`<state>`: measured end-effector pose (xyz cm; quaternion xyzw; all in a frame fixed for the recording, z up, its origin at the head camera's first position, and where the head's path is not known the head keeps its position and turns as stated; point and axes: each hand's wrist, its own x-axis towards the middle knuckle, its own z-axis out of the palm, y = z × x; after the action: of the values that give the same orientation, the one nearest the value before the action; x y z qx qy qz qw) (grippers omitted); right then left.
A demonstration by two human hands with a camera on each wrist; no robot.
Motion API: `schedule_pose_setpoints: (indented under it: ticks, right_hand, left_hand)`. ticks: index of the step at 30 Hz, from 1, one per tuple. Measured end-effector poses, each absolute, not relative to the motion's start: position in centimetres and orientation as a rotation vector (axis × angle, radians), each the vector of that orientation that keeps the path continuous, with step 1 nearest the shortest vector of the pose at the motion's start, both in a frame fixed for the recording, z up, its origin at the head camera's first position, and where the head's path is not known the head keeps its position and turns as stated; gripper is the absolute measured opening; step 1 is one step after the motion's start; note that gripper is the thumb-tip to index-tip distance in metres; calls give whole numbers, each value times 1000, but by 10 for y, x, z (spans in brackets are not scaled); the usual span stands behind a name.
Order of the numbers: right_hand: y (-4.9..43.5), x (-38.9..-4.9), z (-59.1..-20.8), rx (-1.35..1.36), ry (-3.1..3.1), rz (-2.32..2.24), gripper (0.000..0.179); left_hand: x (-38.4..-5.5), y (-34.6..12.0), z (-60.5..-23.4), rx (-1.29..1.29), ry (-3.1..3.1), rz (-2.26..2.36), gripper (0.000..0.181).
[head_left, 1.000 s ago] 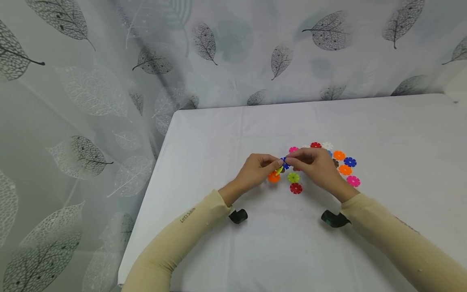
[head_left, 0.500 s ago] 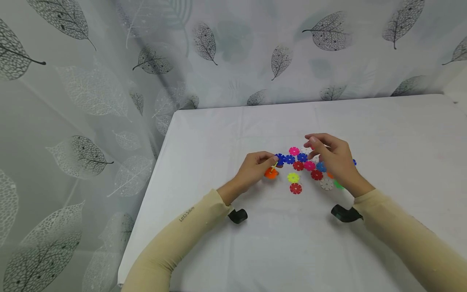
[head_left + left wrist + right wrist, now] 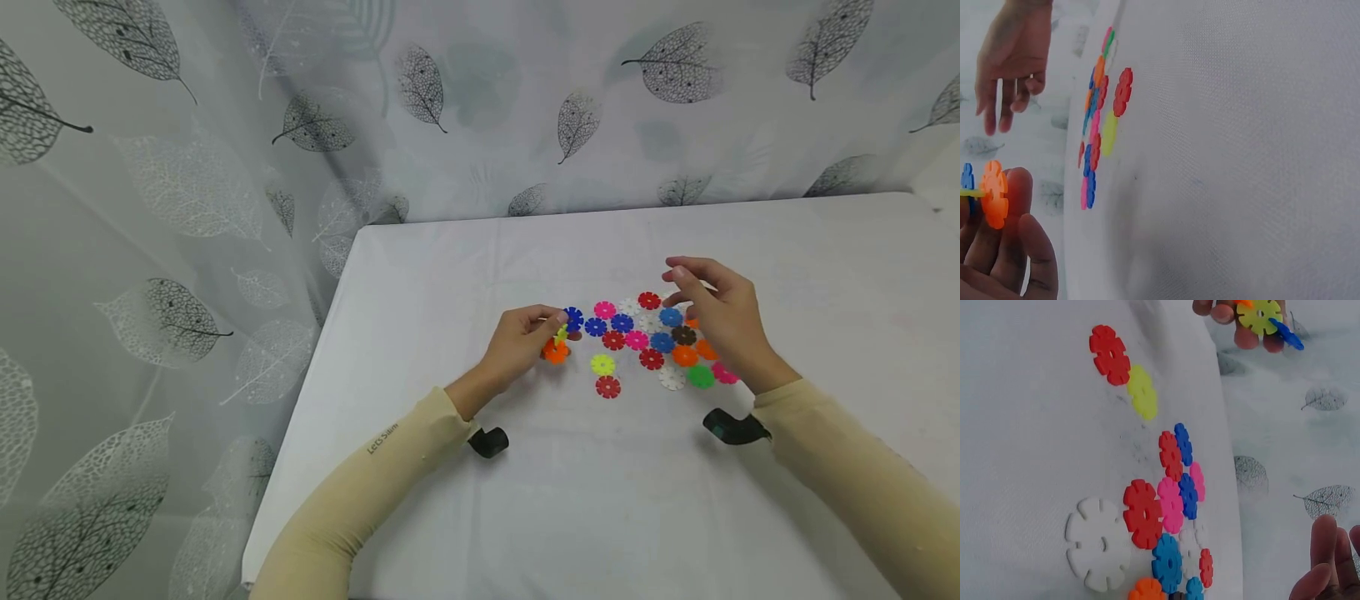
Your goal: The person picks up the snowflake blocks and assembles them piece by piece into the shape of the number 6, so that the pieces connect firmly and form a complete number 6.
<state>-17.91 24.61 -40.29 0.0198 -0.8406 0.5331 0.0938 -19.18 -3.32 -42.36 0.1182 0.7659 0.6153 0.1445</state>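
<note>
My left hand (image 3: pixel 517 346) pinches a small joined chain of notched, flower-shaped plastic discs above the table. The chain has a blue disc (image 3: pixel 574 318) at the top, a yellow disc (image 3: pixel 1254 317) edge-on in the middle and an orange disc (image 3: pixel 995 203) below. My right hand (image 3: pixel 723 321) hangs over the right side of the loose discs, fingers loosely bent and nothing between them. Under and beside it lie a brown disc (image 3: pixel 683 335), a green disc (image 3: pixel 701 377) and several others, some partly hidden by the hand.
Several more flat discs lie in a loose cluster, among them a white disc (image 3: pixel 1097 544) and a pink disc (image 3: pixel 604 310). Set apart at the front are a yellow disc (image 3: pixel 602 365) and a red disc (image 3: pixel 608 387). A leaf-print curtain (image 3: pixel 480 108) hangs behind the white-covered table (image 3: pixel 585 508).
My right hand has let go of the blue disc and moved right and away over the cluster. My left hand keeps the chain and has shifted slightly left.
</note>
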Motion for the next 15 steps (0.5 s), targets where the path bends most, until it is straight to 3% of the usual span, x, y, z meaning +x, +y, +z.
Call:
schedule_pose_setpoints:
  ticks: [15]
  right_hand:
    - [262,-179,-418,-87,-2679,1546,55]
  left_hand:
    - [-191,-35,-421,300,2166,1889,29]
